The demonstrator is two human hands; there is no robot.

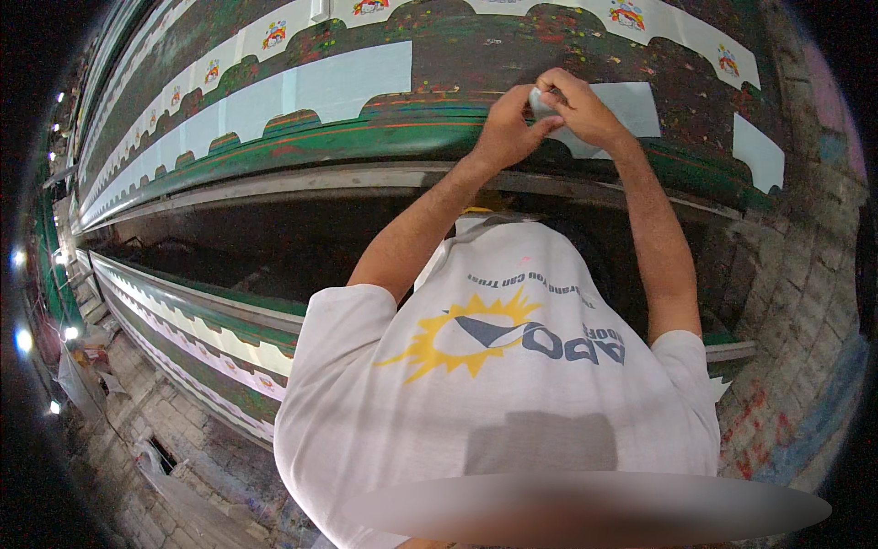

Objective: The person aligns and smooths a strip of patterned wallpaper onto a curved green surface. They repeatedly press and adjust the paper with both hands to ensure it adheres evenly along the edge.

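Over the long printing table (457,57) both my hands meet at the left end of a pale blue cut piece (631,110). A small pale flap of it shows between my fingers. My left hand (512,128) has thumb and fingers closed at that flap. My right hand (583,108) pinches it from above, its fingers bent over. The rest of the piece lies on the table beside and beneath my right hand. My fingers partly hide where the flap joins the rest.
A row of pale blue scalloped pieces (320,87) lies to the left, another piece (759,154) to the right. White pieces with coloured cartoon prints (274,37) lie farther back. Behind me stands a second table with printed strips (219,361). Brick paving (796,274) is at right.
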